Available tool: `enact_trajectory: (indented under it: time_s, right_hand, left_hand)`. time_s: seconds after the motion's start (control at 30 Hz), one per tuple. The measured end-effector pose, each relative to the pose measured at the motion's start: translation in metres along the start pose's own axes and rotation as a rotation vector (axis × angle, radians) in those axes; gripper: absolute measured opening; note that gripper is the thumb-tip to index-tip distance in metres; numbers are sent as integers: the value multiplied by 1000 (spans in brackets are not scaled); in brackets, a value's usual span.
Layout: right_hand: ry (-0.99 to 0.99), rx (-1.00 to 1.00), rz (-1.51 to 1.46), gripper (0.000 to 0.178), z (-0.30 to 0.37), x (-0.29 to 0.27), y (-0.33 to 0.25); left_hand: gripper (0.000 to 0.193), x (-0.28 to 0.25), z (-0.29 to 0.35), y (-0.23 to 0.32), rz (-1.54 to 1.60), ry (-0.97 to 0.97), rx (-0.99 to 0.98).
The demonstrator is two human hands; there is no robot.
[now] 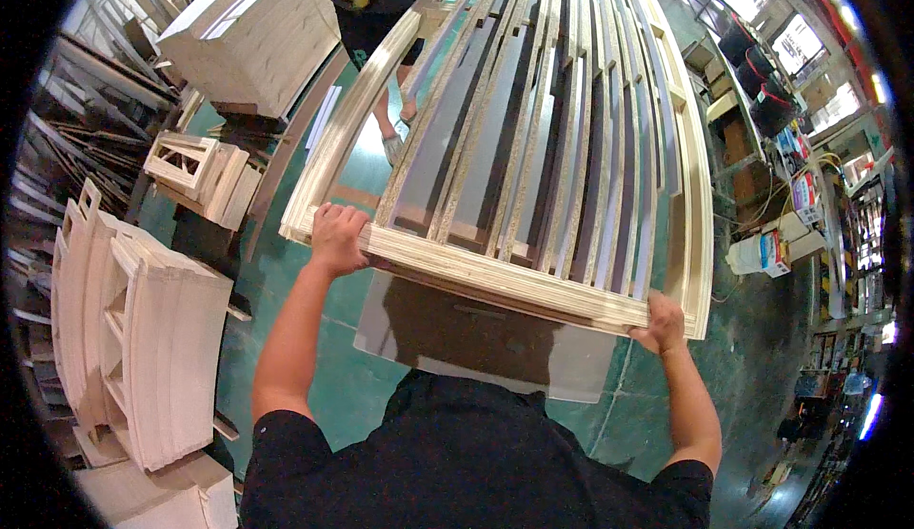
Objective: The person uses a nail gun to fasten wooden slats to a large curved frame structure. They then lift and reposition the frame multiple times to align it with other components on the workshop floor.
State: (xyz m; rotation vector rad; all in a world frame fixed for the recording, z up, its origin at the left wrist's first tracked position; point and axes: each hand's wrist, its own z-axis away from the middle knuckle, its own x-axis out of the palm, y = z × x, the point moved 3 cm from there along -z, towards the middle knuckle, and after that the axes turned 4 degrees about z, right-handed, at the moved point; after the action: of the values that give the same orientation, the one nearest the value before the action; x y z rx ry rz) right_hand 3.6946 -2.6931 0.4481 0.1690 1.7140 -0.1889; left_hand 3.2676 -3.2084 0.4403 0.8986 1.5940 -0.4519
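A large pale plywood frame [495,277] stretches away in front of me, its near rail running across my view. Inside it, long narrow board strips [459,162] lie lengthwise, side by side. My left hand [340,240] is closed over the near rail close to its left corner, fingers over the top edge. Close to the right corner, my right hand [662,323] grips the same rail, thumb toward the inside. Beneath the rail, a flat translucent sheet [579,369] with a dark shadow on it shows at floor level.
Beyond the frame's far left side stands a co-worker [386,0] in dark clothes, one hand by a small yellow thing. Stacks of curved plywood parts [176,367] and a larger stack [248,43] stand left. Along the right run a cluttered bench [762,139] and a white bucket [752,255].
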Motion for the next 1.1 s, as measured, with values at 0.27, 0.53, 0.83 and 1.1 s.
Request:
enact_trajectory:
  time_s: [0.27, 0.53, 0.83, 1.1]
  right_hand:
    - [-47, 23, 12, 71, 3, 2, 5]
    - [-67, 28, 13, 66, -4, -6, -4]
    - [25, -21, -56, 69, -1, -6, 1]
    - [-27, 37, 17, 67, 1, -13, -2]
  left_hand:
    - [71, -3, -3, -1, -21, -61, 34]
    - [71, -2, -4, -1, -44, -94, 26]
    - [54, 8, -6, -15, -48, -94, 46]
    - [44, -2, -5, -16, -39, -1, 108]
